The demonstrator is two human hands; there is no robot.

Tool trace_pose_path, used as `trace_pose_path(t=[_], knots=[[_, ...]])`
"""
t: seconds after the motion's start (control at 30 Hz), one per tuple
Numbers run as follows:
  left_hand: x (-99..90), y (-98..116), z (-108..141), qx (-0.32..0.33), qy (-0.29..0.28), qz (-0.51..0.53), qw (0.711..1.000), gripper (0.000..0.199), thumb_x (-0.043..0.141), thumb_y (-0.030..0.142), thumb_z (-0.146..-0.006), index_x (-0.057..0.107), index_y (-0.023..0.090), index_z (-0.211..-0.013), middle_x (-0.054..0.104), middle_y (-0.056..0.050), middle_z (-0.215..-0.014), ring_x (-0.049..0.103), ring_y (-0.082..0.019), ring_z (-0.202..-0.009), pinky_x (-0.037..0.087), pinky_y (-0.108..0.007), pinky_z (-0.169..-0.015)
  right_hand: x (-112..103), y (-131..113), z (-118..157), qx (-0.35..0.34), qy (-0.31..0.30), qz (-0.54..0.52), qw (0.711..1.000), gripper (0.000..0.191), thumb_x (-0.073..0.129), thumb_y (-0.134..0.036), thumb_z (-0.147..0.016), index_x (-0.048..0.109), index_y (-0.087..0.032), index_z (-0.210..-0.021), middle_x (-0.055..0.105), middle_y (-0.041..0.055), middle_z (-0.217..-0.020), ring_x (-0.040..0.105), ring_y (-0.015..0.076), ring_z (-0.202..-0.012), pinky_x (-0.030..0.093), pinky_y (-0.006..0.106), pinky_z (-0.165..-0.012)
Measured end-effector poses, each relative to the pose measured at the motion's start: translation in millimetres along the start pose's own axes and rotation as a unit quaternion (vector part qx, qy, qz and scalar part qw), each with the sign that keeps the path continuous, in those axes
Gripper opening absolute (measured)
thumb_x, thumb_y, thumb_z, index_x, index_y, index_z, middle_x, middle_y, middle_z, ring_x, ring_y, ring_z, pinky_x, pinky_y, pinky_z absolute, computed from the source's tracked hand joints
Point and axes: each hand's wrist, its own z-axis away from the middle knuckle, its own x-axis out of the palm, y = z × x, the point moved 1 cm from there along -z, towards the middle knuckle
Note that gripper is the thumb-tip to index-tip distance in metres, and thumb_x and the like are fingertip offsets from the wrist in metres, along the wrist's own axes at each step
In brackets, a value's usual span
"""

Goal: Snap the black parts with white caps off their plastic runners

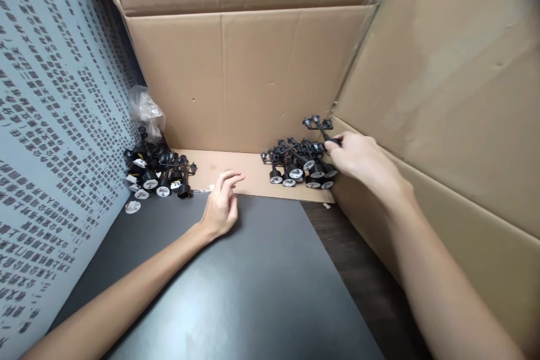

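Note:
My right hand (360, 160) pinches a black miniature street lamp (321, 128), its several lantern heads pointing up and to the left. It hovers above the right-hand pile of similar black lamps (301, 162), most of which lie with their round white bases facing me. My left hand (221, 205) rests at the far edge of the grey surface, fingers loosely bent and apart, with nothing in it. To its left is a second pile of black lamps (162, 171); some bases there show yellow wire, and one lamp (184, 183) has an open black base.
Cardboard walls (261, 79) stand behind and to the right. On the left rises a pale blue printed panel (54, 112). A clear plastic bag (147, 112) sits in the back left corner. One white disc (133, 207) lies on the grey mat (253, 292), beside dark wood (350, 253).

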Motion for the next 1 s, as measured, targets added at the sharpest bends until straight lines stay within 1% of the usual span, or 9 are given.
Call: trace_pose_path(t=[0.07,0.17,0.23,0.33,0.5,0.63,0.7,0.83,1.0], knots=[[-0.8,-0.6,-0.5,0.006,0.000,0.001,1.000,0.053,0.038,-0.003,-0.082,0.047,0.021,-0.129,0.052,-0.012,-0.125,0.054,-0.020,-0.117,0.057,-0.035,-0.088,5.3,0.9,-0.3,0.004,-0.025,0.017,1.000,0.040,0.040,-0.036,-0.095,0.062,-0.011,-0.117,0.064,0.0242,-0.118,0.062,0.0365,-0.111,0.049,0.045,-0.087],[-1.9,-2.2,-1.7,0.011,-0.004,-0.002,1.000,0.052,0.037,-0.005,-0.080,0.051,0.020,-0.123,0.053,-0.011,-0.122,0.056,-0.019,-0.113,0.057,-0.035,-0.087,10.5,-0.7,-1.5,0.037,-0.060,0.034,0.997,0.042,0.039,-0.036,-0.095,0.060,-0.008,-0.119,0.061,0.0269,-0.121,0.061,0.0388,-0.113,0.050,0.046,-0.085],[-2.4,-2.5,-2.5,0.020,-0.012,-0.003,1.000,0.051,0.036,-0.007,-0.079,0.054,0.020,-0.119,0.055,-0.010,-0.118,0.058,-0.018,-0.108,0.058,-0.034,-0.086,11.8,-1.4,-1.7,0.050,-0.070,0.038,0.996,0.043,0.040,-0.035,-0.095,0.058,-0.007,-0.123,0.059,0.0279,-0.125,0.060,0.0389,-0.115,0.050,0.045,-0.086],[-2.8,-1.1,-3.2,0.033,-0.027,0.000,0.999,0.050,0.036,-0.008,-0.078,0.056,0.019,-0.115,0.056,-0.009,-0.115,0.059,-0.017,-0.104,0.058,-0.033,-0.085,14.1,-0.8,-1.3,0.059,-0.081,0.038,0.994,0.042,0.042,-0.032,-0.094,0.059,-0.005,-0.123,0.058,0.0292,-0.126,0.060,0.0391,-0.116,0.050,0.044,-0.087],[-2.3,0.5,-2.2,0.041,-0.054,-0.007,0.998,0.047,0.036,-0.007,-0.078,0.056,0.018,-0.112,0.058,-0.009,-0.111,0.060,-0.017,-0.102,0.057,-0.032,-0.084,18.4,-2.4,-0.6,0.048,-0.077,0.062,0.994,0.039,0.044,-0.024,-0.093,0.062,-0.003,-0.120,0.059,0.0291,-0.125,0.061,0.0381,-0.114,0.049,0.042,-0.089],[-2.0,0.6,-1.5,0.047,-0.079,-0.009,0.996,0.047,0.036,-0.006,-0.077,0.055,0.019,-0.113,0.060,-0.009,-0.109,0.061,-0.018,-0.102,0.056,-0.032,-0.085,17.7,-6.8,-0.4,0.043,-0.067,0.103,0.992,0.039,0.044,-0.027,-0.094,0.063,-0.004,-0.119,0.062,0.0282,-0.121,0.062,0.0374,-0.113,0.049,0.043,-0.089],[-2.0,1.2,-1.6,0.048,-0.090,-0.009,0.995,0.046,0.036,-0.006,-0.078,0.055,0.019,-0.112,0.060,-0.009,-0.108,0.061,-0.017,-0.101,0.055,-0.032,-0.085,17.6,-7.3,-0.8,0.036,-0.074,0.114,0.990,0.039,0.044,-0.029,-0.094,0.063,-0.005,-0.118,0.063,0.0279,-0.119,0.063,0.0368,-0.112,0.050,0.042,-0.087],[-1.7,2.3,-2.2,0.047,-0.108,-0.009,0.993,0.045,0.035,-0.006,-0.078,0.055,0.018,-0.112,0.060,-0.009,-0.108,0.061,-0.017,-0.101,0.055,-0.031,-0.084,20.2,-3.8,-2.7,0.020,-0.100,0.122,0.987,0.037,0.044,-0.031,-0.093,0.065,-0.009,-0.113,0.066,0.0257,-0.116,0.065,0.0361,-0.106,0.051,0.041,-0.080],[-0.9,1.8,-2.1,0.048,-0.122,-0.019,0.991,0.046,0.036,-0.006,-0.077,0.054,0.018,-0.112,0.061,-0.009,-0.107,0.062,-0.018,-0.099,0.053,-0.031,-0.084,24.5,1.7,-5.2,-0.004,-0.097,0.116,0.989,0.033,0.046,-0.033,-0.094,0.063,-0.011,-0.112,0.066,0.0242,-0.114,0.066,0.0339,-0.102,0.052,0.041,-0.079]])
